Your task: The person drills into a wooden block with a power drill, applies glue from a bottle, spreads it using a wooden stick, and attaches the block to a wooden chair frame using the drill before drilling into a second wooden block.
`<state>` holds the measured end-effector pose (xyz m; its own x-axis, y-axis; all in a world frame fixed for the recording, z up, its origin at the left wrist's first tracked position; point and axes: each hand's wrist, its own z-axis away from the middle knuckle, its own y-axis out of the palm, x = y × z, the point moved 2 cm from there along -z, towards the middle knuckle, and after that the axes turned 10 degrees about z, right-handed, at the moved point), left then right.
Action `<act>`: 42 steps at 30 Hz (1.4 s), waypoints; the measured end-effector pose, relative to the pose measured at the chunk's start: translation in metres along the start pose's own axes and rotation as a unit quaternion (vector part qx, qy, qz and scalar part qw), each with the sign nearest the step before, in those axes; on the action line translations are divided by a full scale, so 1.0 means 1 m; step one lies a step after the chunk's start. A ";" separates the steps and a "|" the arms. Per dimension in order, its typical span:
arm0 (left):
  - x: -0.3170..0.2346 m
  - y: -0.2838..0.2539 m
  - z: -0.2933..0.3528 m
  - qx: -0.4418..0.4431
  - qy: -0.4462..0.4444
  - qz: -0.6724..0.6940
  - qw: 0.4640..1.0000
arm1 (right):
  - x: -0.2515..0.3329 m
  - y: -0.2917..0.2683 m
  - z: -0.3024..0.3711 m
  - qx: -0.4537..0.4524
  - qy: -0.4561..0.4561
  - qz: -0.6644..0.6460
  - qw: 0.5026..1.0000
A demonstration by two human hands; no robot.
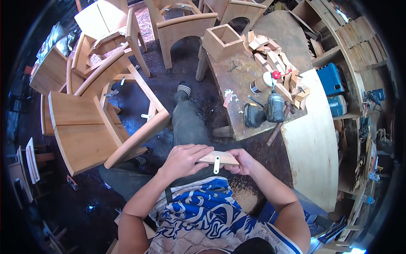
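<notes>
Over my lap I hold a small wooden block (228, 158) with angled ends, level between both hands. A white slotted metal bracket (217, 165) lies against its near face and sticks out below the edge. My left hand (185, 161) is closed on the block's left end, fingers over the top and thumb below. At the right end, my right hand (241, 161) grips it with fingers and thumb. Close by on the left stands a wooden chair frame (137, 137) with a curved armrest, and similar white brackets show inside it.
A worn worktable (237, 114) ahead right carries a cordless drill (275, 106), a glue bottle (262, 82), a hammer (279, 127), a heap of wooden blocks (275, 59) and an open wooden box (223, 40). More chair frames (186, 25) stand ahead. Shelves with blue toolboxes (332, 80) line the right.
</notes>
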<state>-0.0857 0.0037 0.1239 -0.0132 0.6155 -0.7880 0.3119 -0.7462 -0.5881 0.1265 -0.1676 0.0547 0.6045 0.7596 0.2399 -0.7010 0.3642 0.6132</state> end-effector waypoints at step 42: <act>0.107 0.076 -0.033 -0.276 -0.175 0.102 0.940 | 0.298 -0.099 -0.104 -0.526 -0.441 0.230 0.690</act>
<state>-0.0323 0.0209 0.0003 -0.1822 0.2808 -0.9423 0.7852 -0.5353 -0.3114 0.3374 0.0788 -0.0126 -0.1037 0.4708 0.8761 -0.5009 0.7363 -0.4549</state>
